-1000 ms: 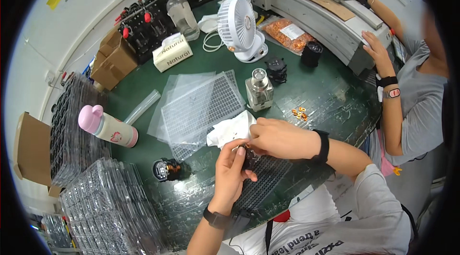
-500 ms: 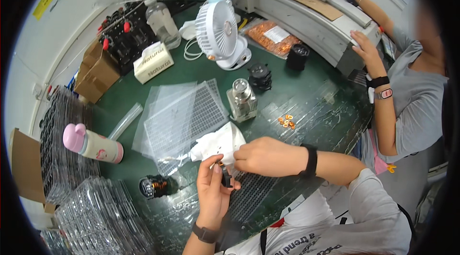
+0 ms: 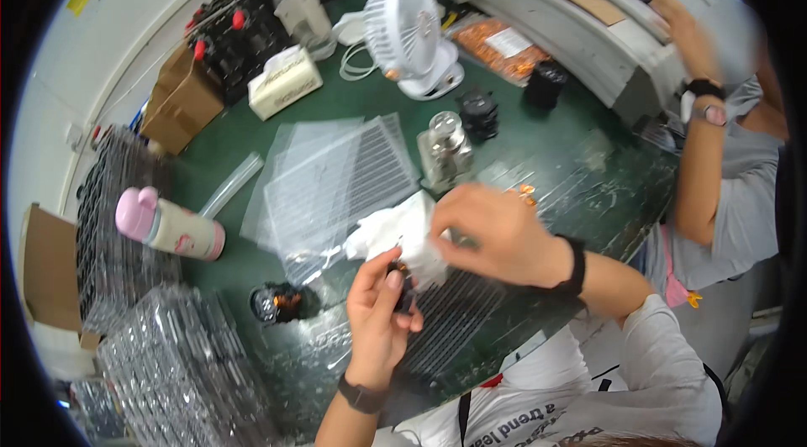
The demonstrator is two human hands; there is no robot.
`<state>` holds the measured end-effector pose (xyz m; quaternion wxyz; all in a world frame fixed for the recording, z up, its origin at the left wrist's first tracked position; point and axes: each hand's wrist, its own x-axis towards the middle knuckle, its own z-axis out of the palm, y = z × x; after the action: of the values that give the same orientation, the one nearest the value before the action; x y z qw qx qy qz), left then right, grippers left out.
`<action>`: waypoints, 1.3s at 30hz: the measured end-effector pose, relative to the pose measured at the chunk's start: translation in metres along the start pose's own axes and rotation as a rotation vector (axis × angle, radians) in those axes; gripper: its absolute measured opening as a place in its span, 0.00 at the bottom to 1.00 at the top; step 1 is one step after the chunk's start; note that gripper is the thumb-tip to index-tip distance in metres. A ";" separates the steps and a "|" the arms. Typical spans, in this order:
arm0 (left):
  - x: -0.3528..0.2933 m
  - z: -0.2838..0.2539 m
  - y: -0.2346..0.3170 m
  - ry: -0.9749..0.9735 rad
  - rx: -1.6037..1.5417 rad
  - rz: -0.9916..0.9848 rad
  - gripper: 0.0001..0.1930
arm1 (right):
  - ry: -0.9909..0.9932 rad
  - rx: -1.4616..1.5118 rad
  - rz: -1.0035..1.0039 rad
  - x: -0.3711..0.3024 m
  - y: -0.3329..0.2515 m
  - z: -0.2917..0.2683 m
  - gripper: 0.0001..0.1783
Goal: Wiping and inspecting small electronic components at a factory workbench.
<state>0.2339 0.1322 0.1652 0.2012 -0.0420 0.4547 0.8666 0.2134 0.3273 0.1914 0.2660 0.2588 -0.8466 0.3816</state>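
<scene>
My left hand (image 3: pixel 380 312) is closed round a small black ring-shaped part (image 3: pixel 403 287) with a coppery bit at its edge. To its right, my right hand (image 3: pixel 513 237) is raised and blurred, thumb and forefinger curled together in a pinch; anything between their tips cannot be made out. Behind that hand are small orange pieces (image 3: pixel 527 192), partly hidden by it. A crumpled white tissue (image 3: pixel 388 230) lies just beyond my left hand. Beyond my right hand stands a clear bottle with a metal top (image 3: pixel 447 149).
Clear perforated sheets (image 3: pixel 311 186) lie mid-table. At left are a pink-lidded bottle (image 3: pixel 181 233), stacked clear trays (image 3: pixel 181 363) and a black part with copper windings (image 3: pixel 277 304). A white fan (image 3: pixel 405 27), black parts (image 3: pixel 477 115) and a bag of orange pieces (image 3: pixel 496 44) stand farther back. A co-worker's arm (image 3: pixel 693 186) is at right.
My right hand has drawn away from the black part, moving right toward the orange pieces. My left hand keeps its hold on the part. The whole view has shifted slightly.
</scene>
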 end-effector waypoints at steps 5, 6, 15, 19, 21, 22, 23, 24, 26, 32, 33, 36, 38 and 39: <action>0.000 -0.005 0.000 -0.061 -0.019 -0.008 0.14 | -0.200 0.688 0.381 0.002 -0.008 -0.005 0.05; -0.001 -0.005 0.000 -0.053 -0.019 -0.010 0.14 | -0.204 0.694 0.384 0.001 -0.009 -0.004 0.05; -0.003 0.000 -0.001 -0.113 -0.011 0.058 0.13 | -0.342 1.021 0.551 -0.002 -0.017 -0.003 0.04; -0.002 -0.004 -0.003 -0.084 0.024 0.016 0.09 | -0.344 0.967 0.500 -0.006 -0.018 0.001 0.04; -0.003 -0.002 -0.002 -0.072 0.039 0.033 0.08 | -0.323 0.939 0.484 -0.007 -0.017 0.003 0.04; -0.004 -0.002 -0.002 -0.069 0.026 0.025 0.08 | -0.311 0.985 0.510 -0.007 -0.016 0.003 0.04; -0.004 -0.002 -0.002 -0.067 0.013 0.017 0.08 | -0.299 1.031 0.535 -0.007 -0.016 0.004 0.04; -0.004 -0.002 -0.002 -0.065 0.014 0.017 0.08 | -0.300 1.032 0.535 -0.007 -0.017 0.003 0.04; -0.004 -0.003 0.001 -0.131 -0.001 -0.054 0.07 | -0.339 1.022 0.566 -0.007 -0.017 0.001 0.04; -0.003 -0.004 -0.001 -0.093 0.005 -0.092 0.08 | -0.328 1.034 0.564 -0.010 -0.013 0.006 0.04; -0.003 -0.004 -0.001 -0.091 0.004 -0.092 0.08 | -0.329 1.035 0.566 -0.010 -0.012 0.006 0.04; -0.003 -0.003 -0.001 -0.088 -0.010 -0.089 0.08 | -0.320 1.039 0.562 -0.011 -0.012 0.008 0.05; -0.003 -0.003 -0.001 -0.089 0.002 -0.081 0.09 | -0.313 1.029 0.561 -0.011 -0.013 0.008 0.04; -0.003 -0.004 -0.001 -0.088 0.000 -0.081 0.09 | -0.316 1.029 0.563 -0.011 -0.013 0.008 0.04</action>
<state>0.2364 0.1291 0.1628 0.2561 -0.0222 0.4433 0.8587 0.2278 0.3158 0.1861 -0.1331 0.1739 -0.6186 0.7546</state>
